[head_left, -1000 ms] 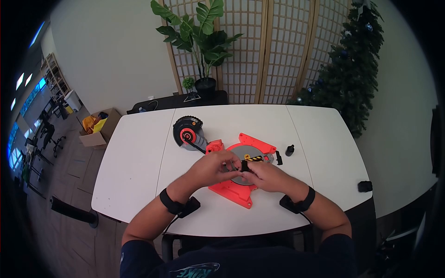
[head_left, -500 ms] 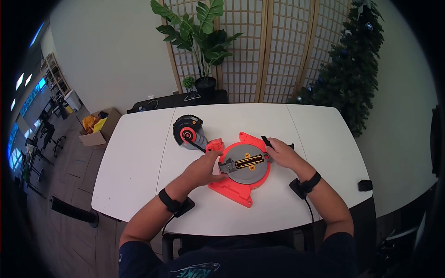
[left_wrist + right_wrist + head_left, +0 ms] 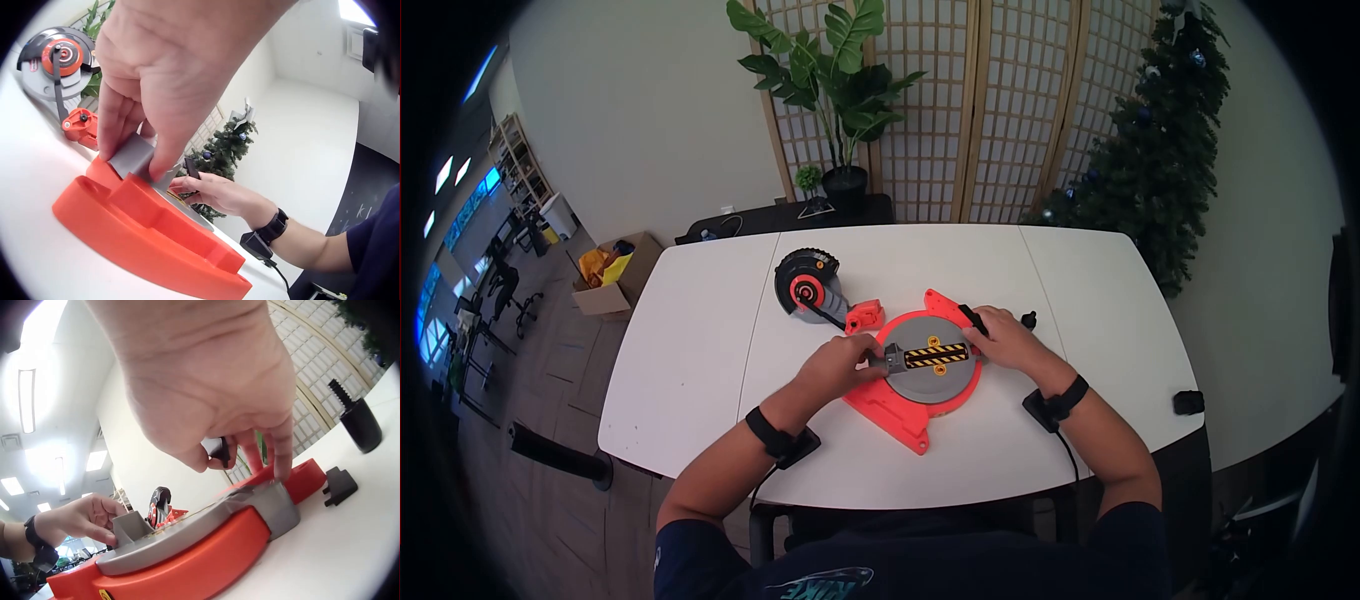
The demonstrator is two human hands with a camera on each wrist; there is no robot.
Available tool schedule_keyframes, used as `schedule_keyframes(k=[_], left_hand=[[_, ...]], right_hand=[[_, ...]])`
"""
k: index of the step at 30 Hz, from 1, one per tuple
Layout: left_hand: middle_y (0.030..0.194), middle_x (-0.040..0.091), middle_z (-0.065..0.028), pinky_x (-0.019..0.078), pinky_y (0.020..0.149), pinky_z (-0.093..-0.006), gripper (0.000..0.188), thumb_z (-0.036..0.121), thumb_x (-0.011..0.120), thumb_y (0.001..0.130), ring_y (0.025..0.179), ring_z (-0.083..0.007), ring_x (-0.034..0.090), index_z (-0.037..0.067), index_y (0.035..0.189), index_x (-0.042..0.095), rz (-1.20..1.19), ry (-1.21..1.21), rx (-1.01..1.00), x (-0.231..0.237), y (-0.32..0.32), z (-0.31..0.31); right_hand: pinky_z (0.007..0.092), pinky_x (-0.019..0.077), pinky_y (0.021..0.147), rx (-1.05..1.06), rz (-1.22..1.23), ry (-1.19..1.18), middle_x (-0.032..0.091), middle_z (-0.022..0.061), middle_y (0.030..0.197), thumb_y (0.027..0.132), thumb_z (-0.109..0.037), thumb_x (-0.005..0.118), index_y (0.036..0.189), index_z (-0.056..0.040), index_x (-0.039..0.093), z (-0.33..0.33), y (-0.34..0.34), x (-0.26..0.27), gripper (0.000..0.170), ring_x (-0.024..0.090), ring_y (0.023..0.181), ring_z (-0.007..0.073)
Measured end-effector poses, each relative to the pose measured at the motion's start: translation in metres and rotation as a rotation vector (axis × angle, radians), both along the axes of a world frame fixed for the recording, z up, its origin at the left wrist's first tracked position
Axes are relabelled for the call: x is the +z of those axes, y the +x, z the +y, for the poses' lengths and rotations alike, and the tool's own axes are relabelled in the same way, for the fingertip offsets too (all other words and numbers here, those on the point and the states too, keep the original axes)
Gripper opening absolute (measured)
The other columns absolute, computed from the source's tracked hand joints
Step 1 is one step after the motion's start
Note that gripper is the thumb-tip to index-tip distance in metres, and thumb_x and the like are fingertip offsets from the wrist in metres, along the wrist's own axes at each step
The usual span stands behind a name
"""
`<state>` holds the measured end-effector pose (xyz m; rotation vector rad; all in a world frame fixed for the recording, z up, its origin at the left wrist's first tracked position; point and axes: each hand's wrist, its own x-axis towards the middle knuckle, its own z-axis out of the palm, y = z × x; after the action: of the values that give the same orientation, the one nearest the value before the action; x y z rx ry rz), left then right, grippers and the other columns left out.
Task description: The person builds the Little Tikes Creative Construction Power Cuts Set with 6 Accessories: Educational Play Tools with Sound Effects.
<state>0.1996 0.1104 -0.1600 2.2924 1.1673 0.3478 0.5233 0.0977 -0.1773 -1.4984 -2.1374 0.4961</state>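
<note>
A toy saw base (image 3: 890, 412) with orange feet and a round grey turntable (image 3: 925, 388) lies before me; a black-and-yellow striped strip (image 3: 936, 356) runs across the turntable. My left hand (image 3: 838, 366) grips the grey block (image 3: 132, 156) at the turntable's left end between thumb and fingers. With thumb and index finger, my right hand (image 3: 1012, 340) pinches a small black piece (image 3: 219, 450). Its other fingers reach down to the grey right end (image 3: 275, 509) of the turntable. Most of the black piece is hidden by the hand in the right wrist view.
A toy saw head (image 3: 808, 285) with a round black guard lies behind my left hand. Right of the base are a black threaded knob (image 3: 362, 425) and a small black clip (image 3: 340, 486). Another black item (image 3: 1188, 402) sits at the table's right edge.
My hands were together over the turntable and have parted, the right hand moving right with a black piece. The left fingers have closed on the grey block. The base has turned slightly clockwise.
</note>
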Motion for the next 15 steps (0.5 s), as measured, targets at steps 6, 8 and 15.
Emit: schedule_keyframes(k=[6,8,15], left_hand=[[0.098,0.072,-0.016,0.0547,0.082,-0.0413,0.043,0.02,0.079,0.086,0.095,-0.0343,0.071,0.005,0.118,0.054,-0.04,-0.002,-0.002,0.002,-0.008,0.006],[0.102,0.073,-0.0155,0.0552,0.085,-0.041,0.043,0.017,0.078,0.087,0.099,-0.0343,0.071,0.005,0.119,0.051,-0.014,-0.025,-0.013,0.005,-0.01,0.009],[0.111,0.072,-0.0159,0.0519,0.094,-0.0401,0.04,0.011,0.075,0.089,0.111,-0.0339,0.068,0.006,0.122,0.051,-0.05,-0.137,-0.082,0.003,-0.018,0.024]], right_hand=[[0.044,0.0506,0.082,-0.067,-0.13,-0.166,0.063,0.0187,0.094,0.099,-0.036,0.06,0.091,0.0023,0.06,-0.013,-0.003,0.016,0.039,0.064,0.093,0.0366],[0.0436,0.0509,0.081,-0.074,-0.143,-0.181,0.063,0.0184,0.095,0.099,-0.037,0.059,0.092,0.0021,0.059,-0.017,-0.002,0.018,0.04,0.064,0.093,0.0355],[0.0429,0.0523,0.083,-0.046,-0.168,-0.194,0.061,0.0172,0.112,0.101,-0.04,0.053,0.103,0.0029,0.059,-0.026,0.001,0.018,0.044,0.064,0.097,0.0333]])
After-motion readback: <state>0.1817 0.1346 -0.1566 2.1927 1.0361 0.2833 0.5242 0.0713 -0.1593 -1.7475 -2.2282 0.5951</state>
